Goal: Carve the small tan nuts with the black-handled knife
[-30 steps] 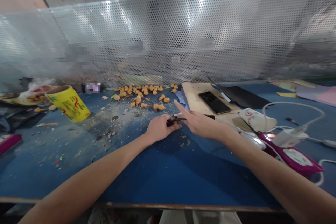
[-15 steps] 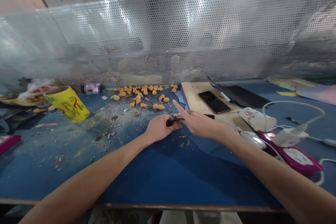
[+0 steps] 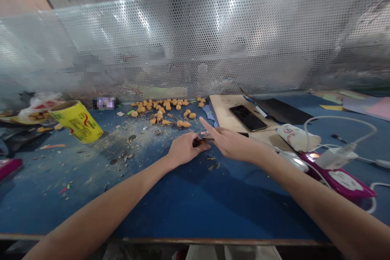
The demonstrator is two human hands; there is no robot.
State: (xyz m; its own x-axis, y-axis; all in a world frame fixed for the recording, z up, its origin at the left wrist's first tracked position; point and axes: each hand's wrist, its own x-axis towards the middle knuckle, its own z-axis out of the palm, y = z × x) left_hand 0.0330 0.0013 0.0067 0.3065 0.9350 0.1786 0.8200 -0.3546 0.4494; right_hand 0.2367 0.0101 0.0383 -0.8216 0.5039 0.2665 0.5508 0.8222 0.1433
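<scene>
My left hand (image 3: 185, 149) is closed around a small dark brown piece (image 3: 198, 142), mostly hidden by the fingers. My right hand (image 3: 229, 143) grips a slim black-handled tool (image 3: 243, 134), with its index finger stretched out forward. The tool's thin front end meets or nearly touches the piece; the exact contact cannot be made out. Behind my hands, several small tan gourds (image 3: 167, 105) lie in a loose heap on the blue tabletop (image 3: 189, 207).
Left stands a tilted yellow cardboard tube (image 3: 81, 122), with dust and scraps around it. A phone (image 3: 248, 118) lies on a tan board (image 3: 219, 109). At right are a white paper cup (image 3: 297, 137) and a magenta power strip (image 3: 362, 190) with white cords. A perforated metal screen (image 3: 195, 24) stands behind.
The view has shifted very slightly. Both hands keep nearly the same place and grip, the tool still at the brown piece.
</scene>
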